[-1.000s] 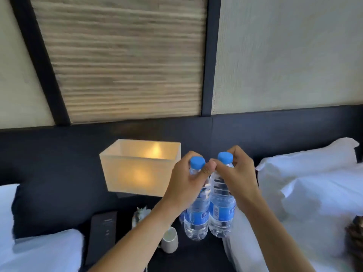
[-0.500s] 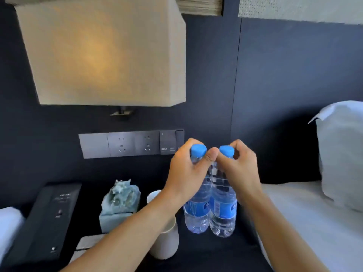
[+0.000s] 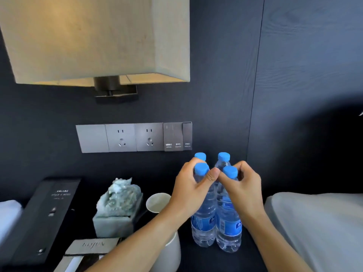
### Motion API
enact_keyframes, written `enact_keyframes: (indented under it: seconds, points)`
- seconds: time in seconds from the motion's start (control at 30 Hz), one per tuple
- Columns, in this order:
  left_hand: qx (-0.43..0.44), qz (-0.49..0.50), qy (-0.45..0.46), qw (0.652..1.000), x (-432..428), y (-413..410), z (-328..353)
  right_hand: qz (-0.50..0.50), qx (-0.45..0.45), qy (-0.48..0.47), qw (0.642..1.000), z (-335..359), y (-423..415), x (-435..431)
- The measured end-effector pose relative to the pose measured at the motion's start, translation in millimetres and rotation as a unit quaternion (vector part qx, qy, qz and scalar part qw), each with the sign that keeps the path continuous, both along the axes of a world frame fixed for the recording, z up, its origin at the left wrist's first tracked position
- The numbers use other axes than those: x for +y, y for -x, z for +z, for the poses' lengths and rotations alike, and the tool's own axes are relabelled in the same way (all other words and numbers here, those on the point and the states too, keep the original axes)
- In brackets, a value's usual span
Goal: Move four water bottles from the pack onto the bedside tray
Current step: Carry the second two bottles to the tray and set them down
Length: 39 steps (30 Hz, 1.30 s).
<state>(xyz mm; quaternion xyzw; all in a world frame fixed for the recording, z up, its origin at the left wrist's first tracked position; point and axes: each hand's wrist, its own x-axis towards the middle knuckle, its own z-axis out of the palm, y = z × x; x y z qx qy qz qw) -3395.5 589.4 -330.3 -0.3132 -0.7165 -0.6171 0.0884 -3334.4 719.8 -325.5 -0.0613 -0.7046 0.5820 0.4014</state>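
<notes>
Four clear water bottles with blue caps and blue labels stand grouped on the dark bedside surface. My left hand grips the neck of the front left bottle. My right hand grips the neck of the front right bottle. Behind them, close to the wall, only the caps of the back left bottle and the back right bottle show clearly. I cannot tell whether the front bottles rest on the surface. No tray rim and no pack can be made out.
A white cup and a second white vessel sit left of the bottles under my left forearm. Further left are a green stone ornament and a black box. A lamp and sockets are on the wall. Bed linen lies right.
The view has moved closer to the bedside surface. Both hands still hold their bottles by the neck, and two more capped bottles now show right behind them.
</notes>
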Motion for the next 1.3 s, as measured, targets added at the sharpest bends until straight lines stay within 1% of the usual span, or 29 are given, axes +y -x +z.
enact_keyframes:
  seconds: [0.2,0.37,0.53,0.67,0.73,0.83,0.93,1.03,1.17,1.23,1.3]
  points:
    - [0.025,0.024,-0.005,0.999,3,5,-8,0.020,0.021,0.002,1.000,-8,11,8]
    - [0.030,0.034,0.029,0.999,7,14,-8,0.034,0.057,0.006,0.998,-13,13,10]
    - [0.050,0.051,0.009,0.997,8,12,-18,0.043,0.070,-0.006,0.997,-20,9,9]
    - [0.109,0.092,0.044,0.989,1,7,-13,0.048,0.046,-0.025,0.997,-23,7,16]
    - [0.124,0.091,0.047,0.987,-5,6,-8,0.019,0.031,-0.052,0.998,-22,6,20]
    - [0.127,0.098,0.069,0.985,-14,9,-6,-0.034,0.027,-0.101,0.994,-16,1,24]
    - [0.122,0.118,0.072,0.983,-14,11,-4,-0.059,0.009,-0.140,0.988,-10,-3,24]
    - [0.122,0.120,0.078,0.982,-13,10,-1,-0.040,-0.010,-0.147,0.988,-5,-9,29]
    - [0.129,0.131,0.085,0.979,-14,10,-2,0.036,-0.033,-0.154,0.987,0,-19,38]
    - [0.133,0.135,0.087,0.978,-14,10,-3,0.038,-0.037,-0.165,0.985,0,-21,38]
    - [0.134,0.139,0.090,0.977,-14,9,-2,0.012,-0.047,-0.200,0.979,0,-21,36]
